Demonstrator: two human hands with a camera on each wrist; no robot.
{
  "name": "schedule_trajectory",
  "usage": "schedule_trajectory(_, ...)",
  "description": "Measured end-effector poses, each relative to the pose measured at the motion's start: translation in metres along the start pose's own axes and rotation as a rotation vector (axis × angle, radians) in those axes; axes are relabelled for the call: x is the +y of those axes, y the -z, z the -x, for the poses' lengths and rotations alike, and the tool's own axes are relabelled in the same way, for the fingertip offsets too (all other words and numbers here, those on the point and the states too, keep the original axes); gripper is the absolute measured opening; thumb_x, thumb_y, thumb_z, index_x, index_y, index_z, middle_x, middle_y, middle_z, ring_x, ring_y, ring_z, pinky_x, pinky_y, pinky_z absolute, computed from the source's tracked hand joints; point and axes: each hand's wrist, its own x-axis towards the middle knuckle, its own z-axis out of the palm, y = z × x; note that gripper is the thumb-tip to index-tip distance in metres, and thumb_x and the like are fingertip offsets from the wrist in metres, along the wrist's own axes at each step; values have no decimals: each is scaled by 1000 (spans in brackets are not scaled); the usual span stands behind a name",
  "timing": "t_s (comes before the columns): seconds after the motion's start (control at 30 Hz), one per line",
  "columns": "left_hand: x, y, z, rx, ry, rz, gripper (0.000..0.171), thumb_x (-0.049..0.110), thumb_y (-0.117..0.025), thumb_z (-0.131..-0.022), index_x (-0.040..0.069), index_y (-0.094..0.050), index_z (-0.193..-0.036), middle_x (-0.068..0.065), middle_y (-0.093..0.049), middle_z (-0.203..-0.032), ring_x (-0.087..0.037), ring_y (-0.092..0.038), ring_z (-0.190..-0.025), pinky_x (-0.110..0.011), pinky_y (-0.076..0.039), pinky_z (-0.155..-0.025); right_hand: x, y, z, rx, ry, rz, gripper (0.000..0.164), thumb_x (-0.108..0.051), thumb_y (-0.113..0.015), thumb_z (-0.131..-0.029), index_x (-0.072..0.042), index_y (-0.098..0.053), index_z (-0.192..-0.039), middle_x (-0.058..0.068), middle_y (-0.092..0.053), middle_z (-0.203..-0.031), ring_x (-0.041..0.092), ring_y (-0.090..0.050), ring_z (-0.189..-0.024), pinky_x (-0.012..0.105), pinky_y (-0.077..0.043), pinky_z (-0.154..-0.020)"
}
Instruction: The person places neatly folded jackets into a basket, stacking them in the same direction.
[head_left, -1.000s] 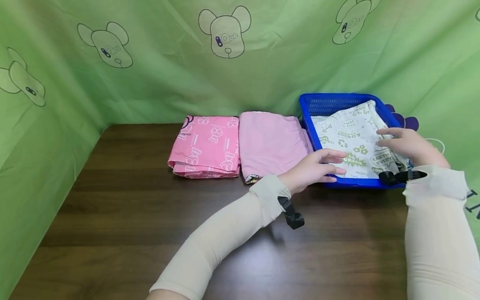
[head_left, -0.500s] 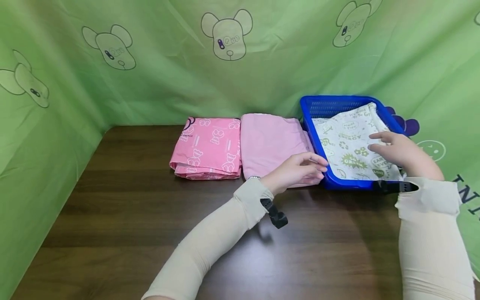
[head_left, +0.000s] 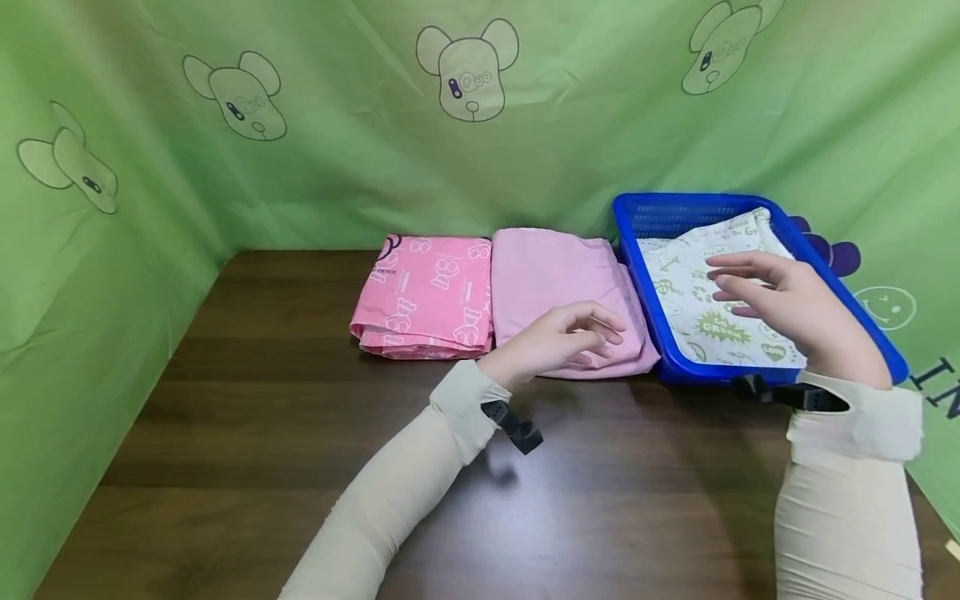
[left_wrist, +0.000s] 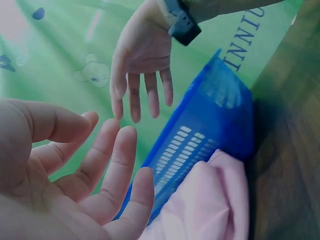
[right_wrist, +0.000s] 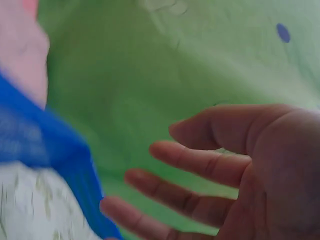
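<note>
My left hand (head_left: pixel 555 340) hovers over the near right corner of a folded light pink cloth (head_left: pixel 551 267), fingers loosely bent and holding nothing. Above a blue plastic basket (head_left: pixel 693 202), my right hand (head_left: pixel 806 308) is raised with relaxed, spread fingers. A white cloth with green printed words and drawings (head_left: pixel 723 325) lies flat inside the basket, partly covered by that hand in the head view. From the left wrist, the right hand (left_wrist: pixel 145 55) shows hanging beyond the slotted basket wall (left_wrist: pixel 182 145), its palm bare. The right wrist view shows only air between thumb and fingers.
Left of the light pink cloth, and against it, lies a folded bright pink cloth (head_left: pixel 423 287) with white figures. All stand along the back of a dark wooden table (head_left: pixel 300 433). Behind hangs a green curtain (head_left: pixel 337 150) printed with bear heads.
My left hand has drawn back leftwards from the basket to over the light pink cloth. The right hand has lifted away from the white cloth and shifted slightly; the view has turned a little left.
</note>
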Motion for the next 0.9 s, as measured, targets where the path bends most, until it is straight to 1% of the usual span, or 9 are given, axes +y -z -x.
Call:
schedule_trajectory(0.1,1,9,8,26,-9,13,30,-3,-47,-103,-8,-56,-132,-33,-58,-127,-42,-62,-112,-51,-55,-94,-12,-9,4,42,83,-128,33,-20,-58,-104,-12,-61,-136,-22,-66,-113,-2,-67,-96,14,-55,-76)
schedule_trajectory(0.23,1,23,19,80,-18,12,31,-1,-49,-103,-5,-57,-132,-26,-60,-124,-28,-64,-105,-59,-53,-93,-27,-22,7,54,195,-376,30,-8,-60,-102,-4,-65,-131,-4,-70,-119,7,-71,-98,18,-57,-79)
schedule_trajectory(0.33,2,35,28,134,-47,-4,30,0,-50,-102,-3,-58,-131,-19,-63,-122,-20,-65,-102,-57,-52,-96,-37,-34,6,44,275,-524,28,-1,-59,-100,2,-65,-128,2,-71,-116,11,-72,-98,19,-57,-81)
schedule_trajectory(0.37,3,39,31,153,-63,-13,30,1,-51,-102,-3,-58,-131,-19,-63,-121,-20,-65,-102,-56,-52,-97,-40,-39,5,43,295,-543,28,0,-59,-100,3,-66,-127,3,-72,-115,11,-72,-97,19,-57,-81)
schedule_trajectory(0.5,5,55,45,248,-125,-90,28,1,-53,-101,-3,-60,-127,-18,-65,-121,-20,-66,-104,-44,-55,-94,-52,-57,3,37,351,-563,26,2,-58,-100,4,-67,-124,3,-72,-114,12,-72,-97,20,-57,-82)
schedule_trajectory(0.53,5,58,48,270,-135,-99,27,0,-53,-100,-3,-60,-126,-19,-65,-121,-20,-66,-104,-43,-55,-94,-54,-62,2,30,361,-566,25,2,-58,-100,3,-68,-123,3,-72,-115,12,-72,-97,20,-57,-83)
schedule_trajectory(0.63,4,68,58,325,-161,-102,27,-3,-52,-100,-6,-60,-125,-21,-64,-121,-22,-65,-105,-50,-54,-95,-62,-75,2,6,370,-538,23,0,-58,-101,2,-69,-121,3,-71,-116,12,-71,-98,20,-57,-82)
schedule_trajectory(0.73,4,78,69,373,-162,-103,26,-3,-50,-100,-7,-60,-124,-21,-64,-121,-24,-65,-105,-54,-51,-98,-68,-87,0,-25,373,-518,22,0,-58,-101,1,-69,-120,3,-70,-116,13,-70,-98,21,-57,-83)
schedule_trajectory(0.9,8,95,87,438,-171,-172,26,-1,-50,-101,-5,-60,-125,-20,-64,-119,-27,-65,-106,-48,-53,-96,-77,-105,-9,-69,359,-497,23,-1,-58,-101,-3,-69,-121,0,-69,-117,15,-70,-97,25,-58,-84)
